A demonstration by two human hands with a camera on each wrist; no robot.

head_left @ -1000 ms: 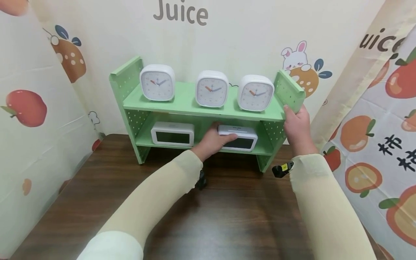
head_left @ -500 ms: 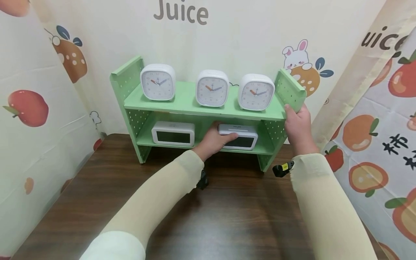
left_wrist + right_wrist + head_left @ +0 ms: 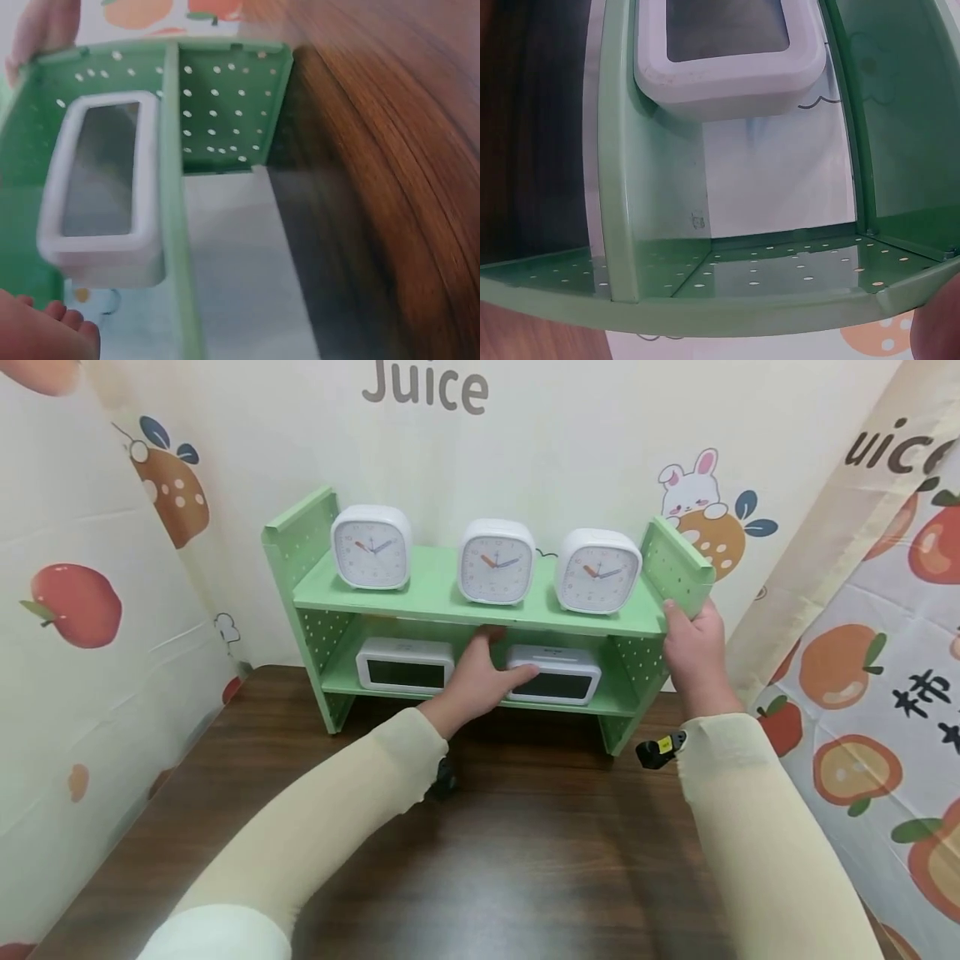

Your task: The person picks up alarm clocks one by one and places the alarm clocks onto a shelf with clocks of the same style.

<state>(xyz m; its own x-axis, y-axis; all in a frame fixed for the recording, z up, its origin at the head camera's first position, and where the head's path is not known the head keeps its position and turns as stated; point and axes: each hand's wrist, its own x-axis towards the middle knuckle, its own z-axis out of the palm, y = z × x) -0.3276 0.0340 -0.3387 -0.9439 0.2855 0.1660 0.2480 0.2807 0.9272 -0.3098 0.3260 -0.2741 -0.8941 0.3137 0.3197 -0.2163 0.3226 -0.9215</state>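
My left hand [image 3: 480, 677] is in the lower level of a green two-tier shelf [image 3: 420, 602], just left of a white digital clock [image 3: 553, 675] with a dark screen. In the left wrist view, the fingers [image 3: 71, 319] are apart from that clock's near end. My right hand [image 3: 696, 652] grips the right side panel of the shelf, thumb on its front edge. Another white digital clock [image 3: 405, 667] sits at the left of the lower level. On the top level stand three white alarm clocks: left [image 3: 371, 547], middle [image 3: 497, 564] and right [image 3: 598, 572].
The shelf stands on a dark wooden table [image 3: 480, 843] against a pale curtain [image 3: 570, 427] printed with fruit and a rabbit. Perforated side panels [image 3: 303, 535] rise above the top level. Patterned curtains also hang at both sides.
My left hand has let go of the right digital clock and shifted left, away from it. My right hand keeps its grip on the shelf. The head view has shifted slightly.
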